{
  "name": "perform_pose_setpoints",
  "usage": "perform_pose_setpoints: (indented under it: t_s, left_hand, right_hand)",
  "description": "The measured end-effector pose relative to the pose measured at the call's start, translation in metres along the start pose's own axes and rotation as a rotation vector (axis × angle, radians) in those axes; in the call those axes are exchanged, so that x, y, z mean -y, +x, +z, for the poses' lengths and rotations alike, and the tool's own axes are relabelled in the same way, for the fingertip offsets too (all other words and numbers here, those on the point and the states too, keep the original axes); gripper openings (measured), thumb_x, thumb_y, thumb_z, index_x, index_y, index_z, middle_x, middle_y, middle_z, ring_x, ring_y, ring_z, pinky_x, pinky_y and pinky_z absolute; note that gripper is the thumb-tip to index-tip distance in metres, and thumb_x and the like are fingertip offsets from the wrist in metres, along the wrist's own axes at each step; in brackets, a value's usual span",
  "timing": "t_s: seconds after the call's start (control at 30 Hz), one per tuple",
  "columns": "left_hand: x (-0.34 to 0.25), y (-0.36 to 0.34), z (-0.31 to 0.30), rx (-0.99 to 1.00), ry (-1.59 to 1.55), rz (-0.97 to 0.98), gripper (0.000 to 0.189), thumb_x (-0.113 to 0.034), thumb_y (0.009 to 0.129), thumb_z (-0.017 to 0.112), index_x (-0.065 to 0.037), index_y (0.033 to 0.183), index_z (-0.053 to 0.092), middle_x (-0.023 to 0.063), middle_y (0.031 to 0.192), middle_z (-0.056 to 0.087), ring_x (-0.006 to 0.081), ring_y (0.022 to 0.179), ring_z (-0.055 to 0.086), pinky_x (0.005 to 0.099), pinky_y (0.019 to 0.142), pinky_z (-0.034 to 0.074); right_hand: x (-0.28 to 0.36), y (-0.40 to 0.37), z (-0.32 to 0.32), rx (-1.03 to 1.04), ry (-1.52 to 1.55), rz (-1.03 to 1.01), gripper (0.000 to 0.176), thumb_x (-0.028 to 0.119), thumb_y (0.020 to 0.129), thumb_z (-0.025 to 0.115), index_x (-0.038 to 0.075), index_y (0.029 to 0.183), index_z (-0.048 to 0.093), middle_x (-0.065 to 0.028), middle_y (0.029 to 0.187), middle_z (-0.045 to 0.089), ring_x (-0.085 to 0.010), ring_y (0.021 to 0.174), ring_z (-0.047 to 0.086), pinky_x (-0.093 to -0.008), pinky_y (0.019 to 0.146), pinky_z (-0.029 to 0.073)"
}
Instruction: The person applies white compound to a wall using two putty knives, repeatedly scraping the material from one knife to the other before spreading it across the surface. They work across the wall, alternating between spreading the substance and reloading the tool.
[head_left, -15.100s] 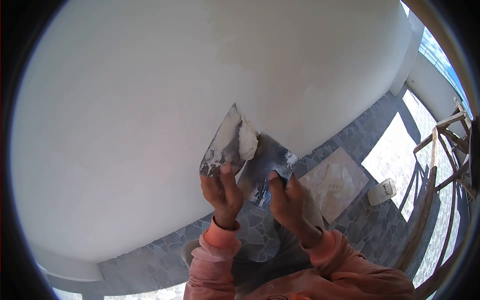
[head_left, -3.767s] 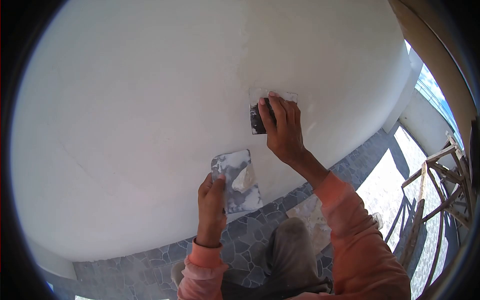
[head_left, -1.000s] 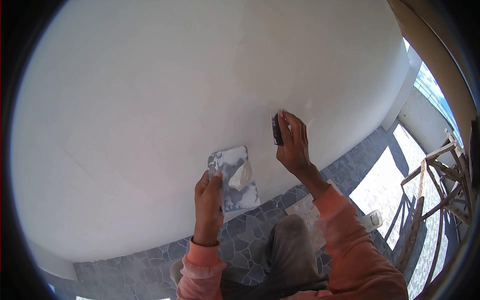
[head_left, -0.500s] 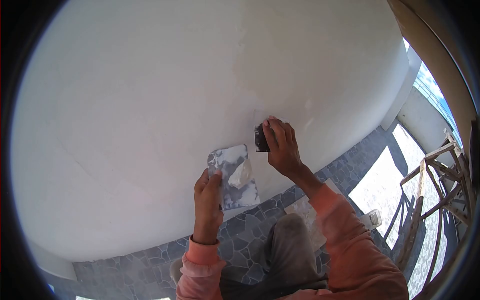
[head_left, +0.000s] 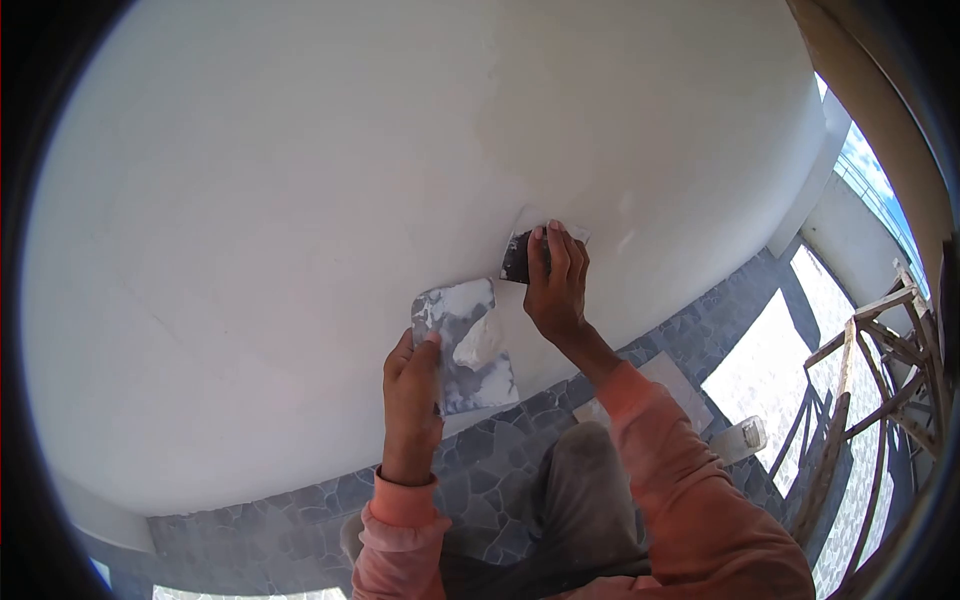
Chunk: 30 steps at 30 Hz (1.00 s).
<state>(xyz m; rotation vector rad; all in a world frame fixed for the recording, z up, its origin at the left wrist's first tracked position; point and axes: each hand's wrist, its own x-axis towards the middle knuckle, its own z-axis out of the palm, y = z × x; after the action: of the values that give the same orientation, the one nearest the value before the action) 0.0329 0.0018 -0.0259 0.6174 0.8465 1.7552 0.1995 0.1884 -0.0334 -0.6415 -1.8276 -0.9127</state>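
**Scraper pressed to the wall**

The right hand (head_left: 555, 292) holds a scraper (head_left: 518, 260) flat against the white wall (head_left: 300, 180), fingers spread over its blade. Just below and left of it, the left hand (head_left: 412, 385) pinches a smeared plate (head_left: 450, 375) by its lower edge, thumb on top. A lump of putty (head_left: 482, 343) sits on the plate. Stone floor (head_left: 480, 470) lies beneath both hands.

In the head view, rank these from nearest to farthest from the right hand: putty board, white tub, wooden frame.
1. The putty board, just lower left of the right hand, gripped by the left hand.
2. The white tub, on the floor, lower right.
3. The wooden frame, far right edge.
The right hand holds a scraper against the wall.
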Motion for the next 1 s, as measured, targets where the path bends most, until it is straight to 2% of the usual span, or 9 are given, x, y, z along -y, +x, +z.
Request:
perform_pose_setpoints:
  t_s: [0.07, 0.17, 0.27, 0.4, 0.53, 0.63, 0.73, 0.87, 1.0]
  left_hand:
    - [0.005, 0.005, -0.008, 0.004, 0.039, 0.026, 0.034, -0.012, 0.102, 0.046, 0.008, 0.128, 0.054, 0.0177, 0.114, 0.069, 0.0248, 0.098, 0.073, 0.0353, 0.084, 0.063]
    - [-0.002, 0.000, -0.005, 0.054, -0.012, -0.012, 0.033, -0.013, 0.102, 0.053, 0.006, 0.129, 0.057, 0.0080, 0.110, 0.069, 0.0136, 0.095, 0.065, 0.0278, 0.081, 0.053]
    - [-0.006, -0.003, -0.002, 0.036, 0.009, -0.010, 0.033, -0.013, 0.102, 0.053, 0.006, 0.129, 0.057, 0.0082, 0.110, 0.068, 0.0135, 0.096, 0.065, 0.0277, 0.082, 0.053]
    - [-0.008, -0.004, 0.002, 0.031, -0.021, -0.020, 0.033, -0.014, 0.103, 0.053, 0.006, 0.129, 0.057, 0.0084, 0.109, 0.069, 0.0139, 0.096, 0.066, 0.0281, 0.083, 0.054]
    - [-0.012, -0.004, 0.001, 0.010, -0.011, -0.043, 0.033, -0.013, 0.103, 0.053, 0.006, 0.129, 0.057, 0.0086, 0.109, 0.069, 0.0140, 0.096, 0.066, 0.0287, 0.083, 0.054]
    - [-0.013, -0.003, 0.000, 0.056, 0.044, -0.011, 0.034, -0.011, 0.102, 0.048, 0.007, 0.130, 0.054, 0.0147, 0.114, 0.069, 0.0210, 0.097, 0.071, 0.0326, 0.083, 0.060]
    - [-0.010, -0.002, -0.002, 0.067, 0.064, 0.017, 0.035, -0.011, 0.102, 0.046, 0.008, 0.131, 0.053, 0.0174, 0.116, 0.069, 0.0241, 0.098, 0.073, 0.0343, 0.083, 0.063]
    - [-0.016, -0.006, 0.004, 0.062, 0.038, 0.028, 0.036, -0.011, 0.102, 0.047, 0.009, 0.132, 0.053, 0.0169, 0.116, 0.069, 0.0231, 0.097, 0.073, 0.0340, 0.083, 0.063]
    - [-0.020, -0.010, 0.006, 0.062, 0.009, -0.004, 0.036, -0.013, 0.103, 0.051, 0.007, 0.133, 0.055, 0.0114, 0.114, 0.069, 0.0163, 0.098, 0.068, 0.0298, 0.084, 0.056]
  right_hand:
    - [0.001, -0.013, 0.002, 0.044, 0.053, -0.017, 0.049, -0.006, 0.090, 0.055, -0.008, 0.139, 0.053, -0.0234, 0.142, 0.045, -0.0394, 0.129, 0.051, -0.0532, 0.105, 0.045]
    - [-0.012, -0.037, -0.020, 0.204, 0.219, -0.071, 0.053, -0.004, 0.089, 0.056, -0.007, 0.142, 0.049, -0.0240, 0.143, 0.044, -0.0407, 0.130, 0.050, -0.0527, 0.106, 0.044]
    - [-0.018, -0.038, -0.038, 0.193, 0.320, 0.135, 0.057, -0.003, 0.089, 0.055, -0.008, 0.144, 0.045, -0.0245, 0.143, 0.044, -0.0413, 0.128, 0.049, -0.0516, 0.107, 0.043]
    - [-0.010, -0.009, -0.027, 0.120, 0.466, 0.572, 0.062, -0.009, 0.086, 0.050, -0.013, 0.147, 0.038, -0.0264, 0.139, 0.044, -0.0440, 0.124, 0.048, -0.0512, 0.104, 0.044]
    - [0.023, 0.014, -0.024, 0.120, 0.324, 0.393, 0.068, -0.011, 0.078, 0.058, -0.014, 0.144, 0.040, -0.0261, 0.138, 0.045, -0.0449, 0.125, 0.048, -0.0523, 0.103, 0.045]
    - [0.025, 0.007, -0.033, 0.148, 0.292, 0.037, 0.071, -0.012, 0.074, 0.062, -0.011, 0.143, 0.045, -0.0246, 0.139, 0.046, -0.0424, 0.125, 0.051, -0.0521, 0.103, 0.046]
    - [0.004, 0.005, -0.044, 0.200, 0.396, -0.017, 0.071, -0.012, 0.073, 0.063, -0.008, 0.142, 0.048, -0.0228, 0.139, 0.049, -0.0402, 0.124, 0.055, -0.0512, 0.103, 0.046]
    - [-0.030, 0.038, -0.053, 0.070, 0.310, 0.058, 0.071, -0.012, 0.079, 0.065, -0.001, 0.147, 0.047, -0.0173, 0.139, 0.051, -0.0365, 0.125, 0.055, -0.0479, 0.104, 0.046]
    - [-0.051, 0.077, -0.046, 0.033, 0.205, 0.087, 0.069, -0.010, 0.082, 0.067, 0.000, 0.147, 0.047, -0.0157, 0.139, 0.051, -0.0341, 0.124, 0.055, -0.0453, 0.103, 0.047]
